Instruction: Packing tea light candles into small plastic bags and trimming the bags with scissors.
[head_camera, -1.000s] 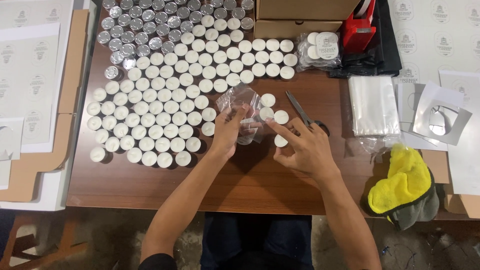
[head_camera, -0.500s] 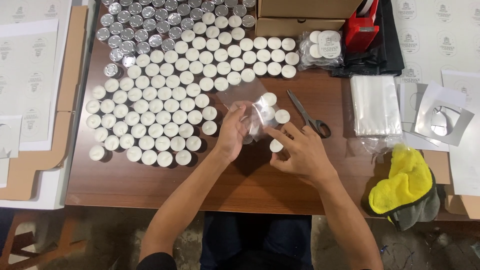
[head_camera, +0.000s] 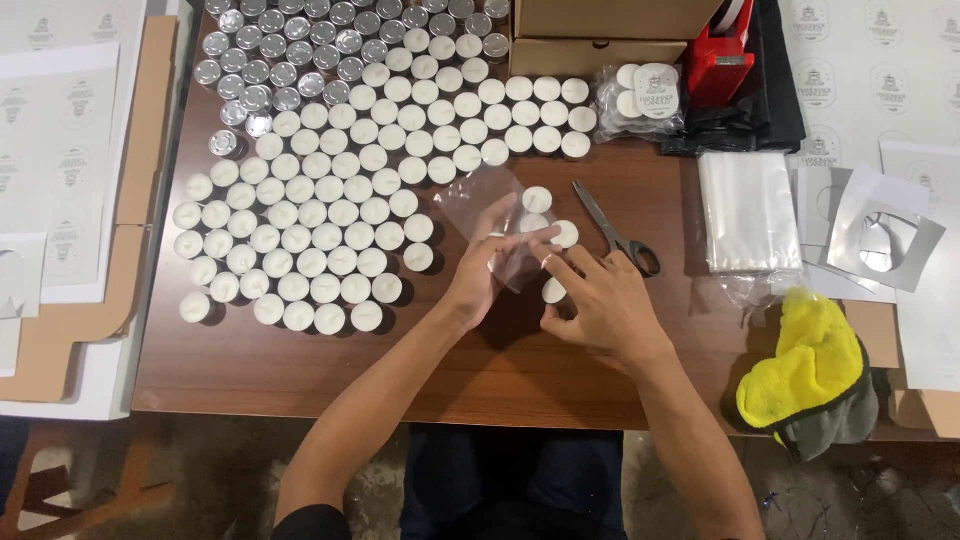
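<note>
While the left hand pinches a clear plastic bag open at worktop centre, the right hand grips the bag's near edge w/ fingertips, a few loose tealights touching or just beside it. Whether any candle is inside yet can't be told. Judged from the layout: 1 filled pack sits done by the cardboard box; the big tealight grid is left to bag. Scissors lie just right; spare bags farther right.
</note>
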